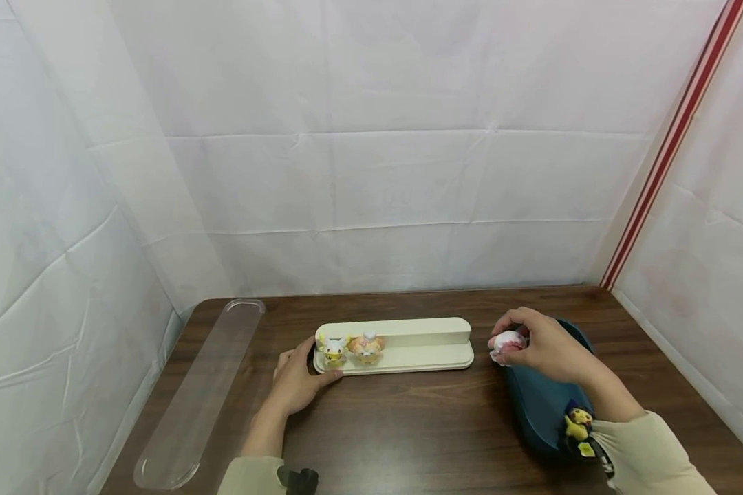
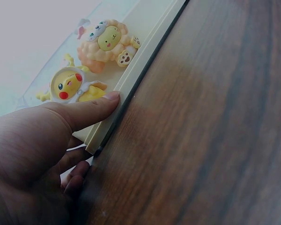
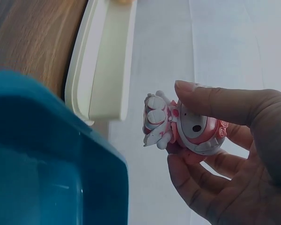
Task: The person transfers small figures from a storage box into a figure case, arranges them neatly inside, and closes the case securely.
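At far left we see a clear lid lying on the table. Our left hand rests at the cream tray's left end, thumb pressed flat on its rim, the other fingers half hidden beneath. A yellow figure and an orange figure stand there. Our right hand pinches a pink-white figure above the blue bin, whose far end is hidden; another toy is partly cut off by our sleeve.
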